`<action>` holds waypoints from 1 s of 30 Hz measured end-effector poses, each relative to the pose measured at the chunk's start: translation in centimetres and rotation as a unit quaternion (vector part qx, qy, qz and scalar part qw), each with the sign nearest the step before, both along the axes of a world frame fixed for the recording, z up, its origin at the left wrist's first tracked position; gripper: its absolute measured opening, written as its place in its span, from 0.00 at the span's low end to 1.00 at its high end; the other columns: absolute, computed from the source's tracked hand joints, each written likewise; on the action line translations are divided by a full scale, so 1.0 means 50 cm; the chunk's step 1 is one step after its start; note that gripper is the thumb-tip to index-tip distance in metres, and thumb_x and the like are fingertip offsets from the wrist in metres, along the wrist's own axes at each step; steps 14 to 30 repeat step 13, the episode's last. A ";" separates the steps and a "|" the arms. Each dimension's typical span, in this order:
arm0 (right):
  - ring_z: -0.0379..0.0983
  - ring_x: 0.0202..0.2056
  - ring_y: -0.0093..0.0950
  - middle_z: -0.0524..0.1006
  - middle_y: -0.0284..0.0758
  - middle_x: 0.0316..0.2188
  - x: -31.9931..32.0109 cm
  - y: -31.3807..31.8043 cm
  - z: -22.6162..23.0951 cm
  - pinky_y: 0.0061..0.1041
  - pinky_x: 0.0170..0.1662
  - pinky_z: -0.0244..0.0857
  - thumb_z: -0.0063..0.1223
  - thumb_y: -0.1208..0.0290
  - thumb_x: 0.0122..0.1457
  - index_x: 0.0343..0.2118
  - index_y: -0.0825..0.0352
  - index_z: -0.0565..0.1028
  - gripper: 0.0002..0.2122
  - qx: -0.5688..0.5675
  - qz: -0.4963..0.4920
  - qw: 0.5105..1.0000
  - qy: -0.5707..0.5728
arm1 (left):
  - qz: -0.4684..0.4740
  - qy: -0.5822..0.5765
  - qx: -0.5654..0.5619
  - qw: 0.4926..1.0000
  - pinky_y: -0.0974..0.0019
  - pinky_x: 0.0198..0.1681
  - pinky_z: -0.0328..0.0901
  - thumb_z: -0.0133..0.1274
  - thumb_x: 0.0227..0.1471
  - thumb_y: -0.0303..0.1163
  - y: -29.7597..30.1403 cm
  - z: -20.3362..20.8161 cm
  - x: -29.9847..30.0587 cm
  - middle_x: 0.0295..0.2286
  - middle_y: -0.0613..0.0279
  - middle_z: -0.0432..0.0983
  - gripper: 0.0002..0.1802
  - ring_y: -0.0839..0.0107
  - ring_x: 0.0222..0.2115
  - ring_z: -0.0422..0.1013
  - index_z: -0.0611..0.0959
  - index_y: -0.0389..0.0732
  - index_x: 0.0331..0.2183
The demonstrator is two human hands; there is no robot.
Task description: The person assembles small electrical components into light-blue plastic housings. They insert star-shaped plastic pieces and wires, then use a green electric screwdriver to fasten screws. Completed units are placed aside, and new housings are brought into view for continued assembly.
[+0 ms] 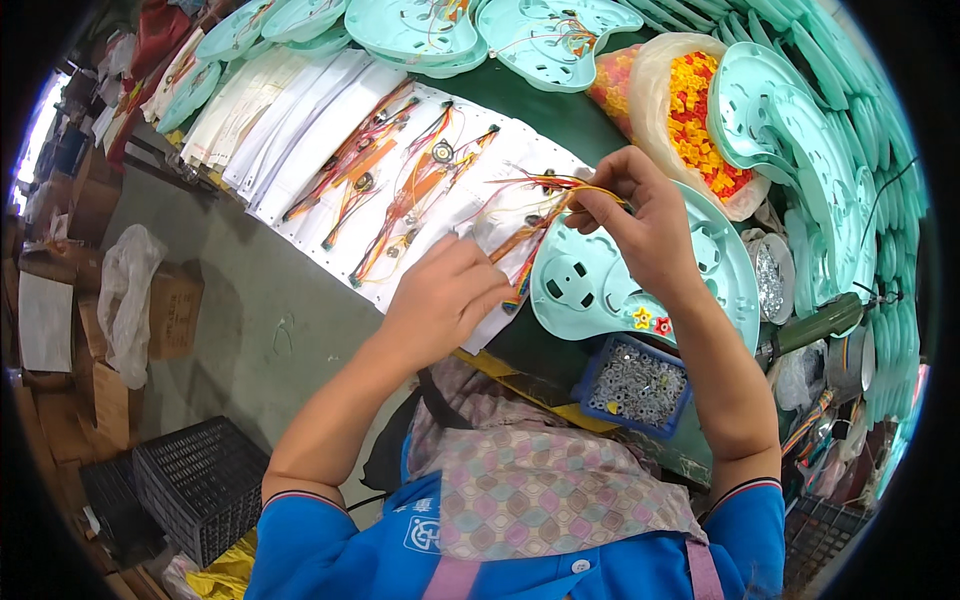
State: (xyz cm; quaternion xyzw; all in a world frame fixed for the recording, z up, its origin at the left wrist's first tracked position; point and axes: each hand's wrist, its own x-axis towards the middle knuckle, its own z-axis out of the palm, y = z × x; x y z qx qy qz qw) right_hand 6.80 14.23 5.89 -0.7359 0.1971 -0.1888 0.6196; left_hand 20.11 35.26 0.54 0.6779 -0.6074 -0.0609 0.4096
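Observation:
My right hand [640, 215] pinches a wire harness [535, 232] of thin red, yellow, orange and black wires between thumb and fingers. Curled over the harness's lower end is my left hand [445, 300]; its fingertips are partly hidden behind its back. Beneath my right hand lies a mint-green plastic shell [590, 290] with round and slotted openings. Two small flower-shaped pieces sit on its near edge, a yellow one [642, 318] and a red one [662, 326]. To the left, several more harnesses [425, 190] are laid out on white sheets [300, 175].
A blue tray [640, 425] of small metal parts stands at the table's near edge. Behind the shell is a bag [655, 95] of red and yellow pieces. Stacked green shells [800, 150] crowd the right. A green power screwdriver [822, 325] hangs there. A black crate [200, 490] stands lower left.

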 end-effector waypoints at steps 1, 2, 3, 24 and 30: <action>0.81 0.33 0.26 0.79 0.39 0.32 -0.009 0.002 -0.005 0.23 0.36 0.75 0.56 0.76 0.65 0.38 0.71 0.69 0.07 0.025 -0.038 0.998 -0.042 | -0.027 0.014 -0.053 0.998 0.60 0.35 0.66 0.65 0.50 0.31 0.000 0.012 -0.005 0.27 0.61 0.74 0.07 0.61 0.30 0.70 0.84 0.40 0.29; 0.81 0.33 0.27 0.79 0.40 0.33 -0.016 0.003 -0.009 0.23 0.36 0.76 0.56 0.76 0.65 0.38 0.71 0.69 0.07 0.051 -0.075 0.992 -0.083 | -0.057 0.042 -0.045 0.996 0.60 0.35 0.66 0.65 0.50 0.31 0.006 0.025 -0.008 0.27 0.61 0.74 0.07 0.61 0.30 0.70 0.84 0.40 0.29; 0.81 0.33 0.28 0.80 0.41 0.33 -0.023 0.002 -0.014 0.24 0.36 0.76 0.55 0.75 0.65 0.38 0.71 0.69 0.07 0.074 -0.112 0.983 -0.125 | -0.088 0.070 -0.037 0.993 0.61 0.35 0.66 0.65 0.50 0.31 0.017 0.039 -0.009 0.28 0.61 0.75 0.07 0.61 0.30 0.71 0.84 0.39 0.28; 0.81 0.40 0.37 0.80 0.45 0.41 -0.121 -0.039 -0.073 0.33 0.43 0.77 0.55 0.69 0.66 0.47 0.67 0.67 0.12 0.195 -0.186 0.957 -0.104 | 0.034 0.095 0.216 0.971 0.65 0.38 0.66 0.62 0.56 0.34 0.084 0.080 0.077 0.28 0.63 0.78 0.09 0.66 0.32 0.73 0.85 0.38 0.30; 0.81 0.40 0.37 0.80 0.45 0.41 -0.121 -0.039 -0.073 0.33 0.43 0.77 0.55 0.69 0.66 0.47 0.67 0.67 0.12 0.195 -0.186 0.957 -0.104 | 0.034 0.095 0.216 0.971 0.65 0.38 0.66 0.62 0.56 0.34 0.084 0.080 0.077 0.28 0.63 0.78 0.09 0.66 0.32 0.73 0.85 0.38 0.30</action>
